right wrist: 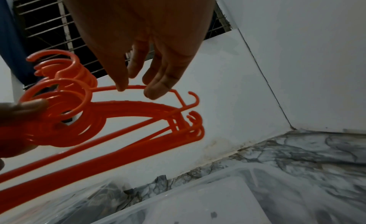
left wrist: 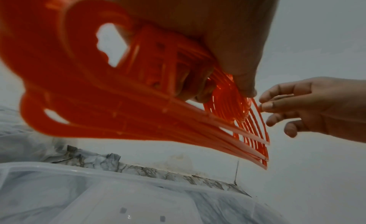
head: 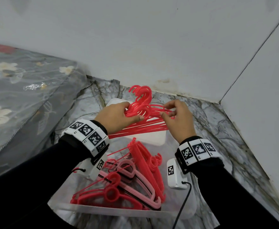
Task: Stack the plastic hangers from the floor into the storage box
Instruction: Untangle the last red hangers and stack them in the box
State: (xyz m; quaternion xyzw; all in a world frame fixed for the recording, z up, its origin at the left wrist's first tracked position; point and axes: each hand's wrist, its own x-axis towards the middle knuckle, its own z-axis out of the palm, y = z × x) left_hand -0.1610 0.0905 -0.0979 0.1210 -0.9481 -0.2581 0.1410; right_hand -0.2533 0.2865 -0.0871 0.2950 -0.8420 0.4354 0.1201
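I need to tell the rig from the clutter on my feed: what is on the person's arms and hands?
Both hands are bare: left hand, right hand. Black long sleeves cover both arms. Each wrist wears a band of white blocks printed with black square codes: left band, right band. Under each wrist hangs a white camera box bearing one such code; a black cable leaves the right one.

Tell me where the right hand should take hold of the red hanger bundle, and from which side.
Probably the shoulder arms, from above and from the right. The left hand already grips the bundle at its neck rings, so the fanned right ends hang unsupported. The right hand is pinching only the top hanger's arm; a wider grip over all the arms near the end hooks would square the bundle.
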